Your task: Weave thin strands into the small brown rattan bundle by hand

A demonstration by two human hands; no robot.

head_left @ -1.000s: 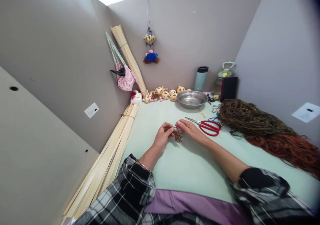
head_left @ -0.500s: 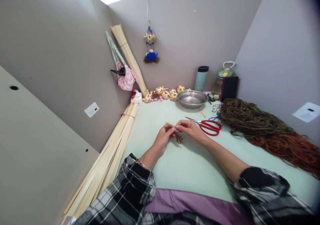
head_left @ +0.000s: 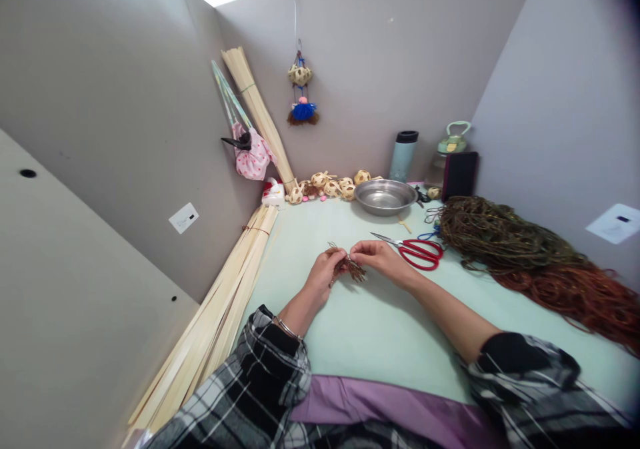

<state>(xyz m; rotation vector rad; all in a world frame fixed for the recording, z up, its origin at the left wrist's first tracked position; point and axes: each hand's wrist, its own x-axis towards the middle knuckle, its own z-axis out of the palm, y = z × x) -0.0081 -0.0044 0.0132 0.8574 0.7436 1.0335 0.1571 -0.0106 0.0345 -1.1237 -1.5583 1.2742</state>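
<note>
My left hand point(head_left: 324, 272) and my right hand point(head_left: 377, 256) meet at the middle of the pale green table point(head_left: 380, 322). Both pinch a small bundle of brown strands point(head_left: 350, 266), whose loose ends fan out toward me and away from me. The left fingers curl around the bundle's left end; the right fingertips pinch its right side. Red-handled scissors point(head_left: 417, 252) lie just right of my right hand, blades pointing left.
A heap of dark green and reddish-brown strands point(head_left: 525, 256) fills the right side. A steel bowl point(head_left: 385, 196), woven balls point(head_left: 327, 187), a tumbler point(head_left: 403, 156) and a kettle stand at the back. Long pale strips point(head_left: 220, 322) lie along the left wall.
The hands have stayed in place, with only small finger movements on the bundle. The bundle has turned slightly between the fingers.
</note>
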